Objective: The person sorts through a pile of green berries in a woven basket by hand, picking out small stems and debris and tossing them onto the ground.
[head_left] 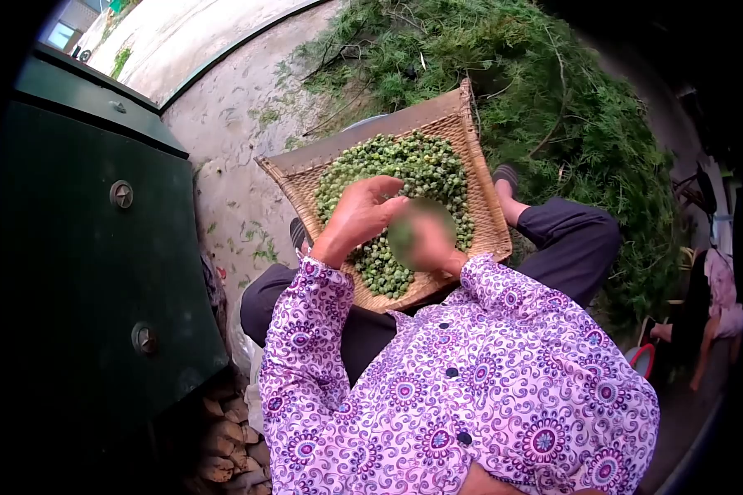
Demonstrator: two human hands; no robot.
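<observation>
A woven winnowing basket (486, 177) rests across my lap, with a flat strip along its far edge. Many small, round green cones or fruits (392, 161) lie heaped in it. Over the middle of the heap is my left hand (359, 213), its fingers bent and the thumb and forefinger apart, with nothing visible between them. Close beside it on the right, my right hand (434, 241) is covered by a blurred patch. Something green shows within that blur, but I cannot make out the fingers or whether they hold it.
Cut evergreen branches (586, 148) are piled on the ground beyond and to the right. A dark green cabinet (99, 247) with round star knobs stands at left. Split firewood (231, 441) lies below it. My knees flank the basket.
</observation>
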